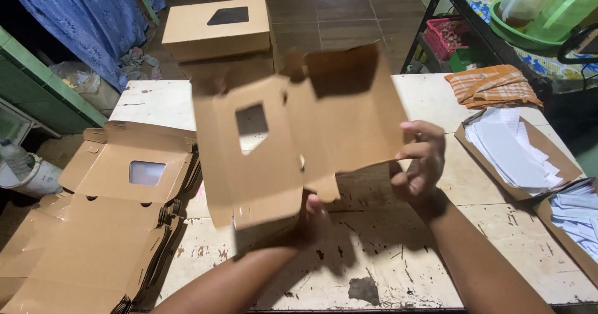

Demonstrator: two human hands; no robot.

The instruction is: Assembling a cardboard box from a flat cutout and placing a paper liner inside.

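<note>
Box blank (299, 140), brown card with a square window, is up in the air over the worn table (498, 239), long axis running left to right, right end tilted higher. Your right hand (420, 164) pinches its right edge, fingers curled closed on card. Your left hand (314, 217) props the lower edge from beneath, grip mostly hidden.

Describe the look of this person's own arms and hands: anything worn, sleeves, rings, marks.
Both forearms are bare as far as the view shows: no sleeves, no gloves, no watch or bracelet. The right hand shows no ring on its visible fingers. The left hand is mostly hidden behind cardboard, so rings there cannot be told.
</note>
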